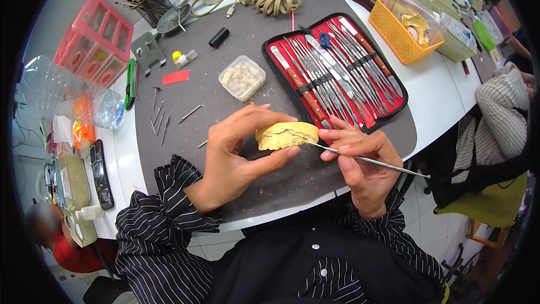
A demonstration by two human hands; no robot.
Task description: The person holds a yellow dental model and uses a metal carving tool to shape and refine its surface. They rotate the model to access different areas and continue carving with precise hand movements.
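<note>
Between the thumb and fingers of my left hand (236,149) is a yellow plaster dental cast (287,135), its row of teeth turned down toward me. My right hand (363,166) grips a thin metal dental carving tool (388,165) like a pen. The tool's tip meets the cast's right part, near the teeth. Beyond the cast lies an open zip case (368,93) with red lining, holding several metal carving tools and spatulas in loops. A small clear box (242,77) of pale, tooth-like pieces stands behind my left hand.
On the grey mat (185,28) are several loose burs (190,114), a red strip (176,76), a small yellow-capped bottle (184,58) and a black cylinder (219,37). A green cutter (130,84), plastic bottle (73,93) and phone (102,174) lie left. Right stands an orange basket (402,39).
</note>
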